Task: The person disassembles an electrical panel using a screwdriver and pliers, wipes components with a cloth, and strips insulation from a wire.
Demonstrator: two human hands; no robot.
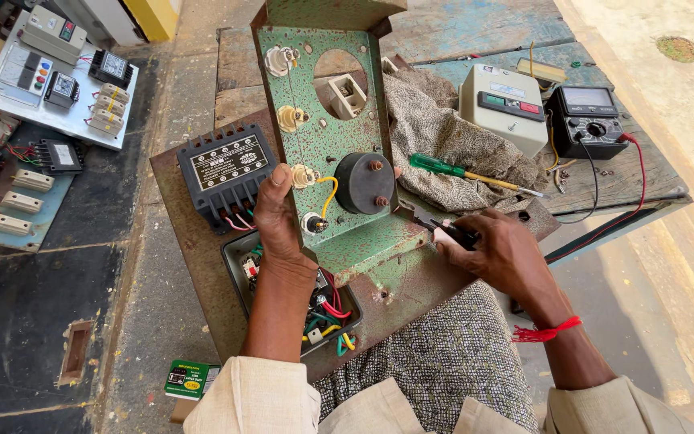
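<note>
An upright metal panel (327,137) stands on a base plate (395,277) at the middle of the table (483,32), with the left hand (276,213) on its left edge and the right hand (500,253) just right of its foot, holding pliers (435,225) against it. Left of the panel sits a finned box (225,173), and before that, under the left forearm, an open box of wires (327,313). Right of the panel lies a cloth (443,137) with a screwdriver (467,173) on it, then a switch box (506,108) and a meter (589,120) further right; on the floor at far left lies a board of devices (58,76).
</note>
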